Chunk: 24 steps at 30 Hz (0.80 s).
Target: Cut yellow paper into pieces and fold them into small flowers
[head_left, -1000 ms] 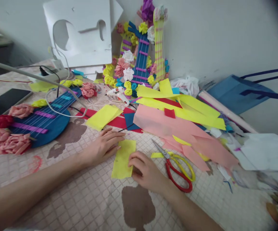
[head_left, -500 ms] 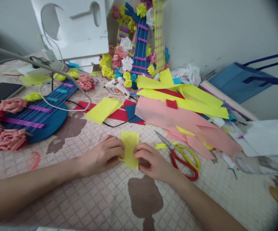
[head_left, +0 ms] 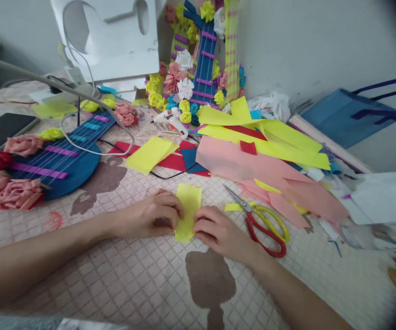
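Note:
A small rectangle of yellow crepe-like paper (head_left: 188, 208) stands lengthwise between my hands, just above or on the tabletop. My left hand (head_left: 160, 213) pinches its left edge low down, fingers curled. From the other side my right hand (head_left: 214, 229) grips the lower right edge with bent fingers. The lower end of the paper looks slightly curled; the fingertips partly hide it. Right of my right hand lie scissors (head_left: 257, 220) with one red and one yellow handle, over a narrow yellow strip (head_left: 234, 207). A stack of yellow paper pieces (head_left: 151, 155) rests beyond my left hand.
Pink sheets (head_left: 232, 158) and long yellow sheets (head_left: 287, 142) pile up at the right. A white glue gun (head_left: 172, 120) lies behind. At left, a blue flower-trimmed guitar model (head_left: 77, 165) sits under a white cable (head_left: 98, 150), near a dark phone (head_left: 5, 130).
The view has shifted slightly, moving the scene a little right. My fingers have changed their hold low on the yellow paper, whose lower edge now looks more curled.

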{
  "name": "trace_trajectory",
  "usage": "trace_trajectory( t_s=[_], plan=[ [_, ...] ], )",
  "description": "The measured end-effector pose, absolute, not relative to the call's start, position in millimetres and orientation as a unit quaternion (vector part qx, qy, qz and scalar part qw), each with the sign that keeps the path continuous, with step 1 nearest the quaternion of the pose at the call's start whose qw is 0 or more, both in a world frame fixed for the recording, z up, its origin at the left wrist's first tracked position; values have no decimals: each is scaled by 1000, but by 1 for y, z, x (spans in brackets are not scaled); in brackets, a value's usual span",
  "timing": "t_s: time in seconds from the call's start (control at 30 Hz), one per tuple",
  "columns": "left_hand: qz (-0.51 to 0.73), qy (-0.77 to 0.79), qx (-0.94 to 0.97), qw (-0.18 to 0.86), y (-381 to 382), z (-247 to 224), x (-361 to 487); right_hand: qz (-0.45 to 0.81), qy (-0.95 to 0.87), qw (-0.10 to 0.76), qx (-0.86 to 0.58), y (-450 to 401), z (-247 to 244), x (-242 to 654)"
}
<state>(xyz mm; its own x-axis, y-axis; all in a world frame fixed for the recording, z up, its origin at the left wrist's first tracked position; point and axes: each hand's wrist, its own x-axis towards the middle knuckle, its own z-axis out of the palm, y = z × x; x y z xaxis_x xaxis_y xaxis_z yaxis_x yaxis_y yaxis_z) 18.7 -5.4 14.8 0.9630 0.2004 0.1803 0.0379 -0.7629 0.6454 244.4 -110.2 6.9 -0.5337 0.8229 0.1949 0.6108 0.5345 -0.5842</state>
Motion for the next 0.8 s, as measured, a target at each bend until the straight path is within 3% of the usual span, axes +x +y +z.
trace_trajectory(
  t_s=[0.2,0.8],
  plan=[
    [135,102,915,367,-9,15,23,311,-778,255,-483,-108,14,235],
    [177,214,901,333,-28,5,33,292,-728,268,-559,-110,6,221]
  ],
)
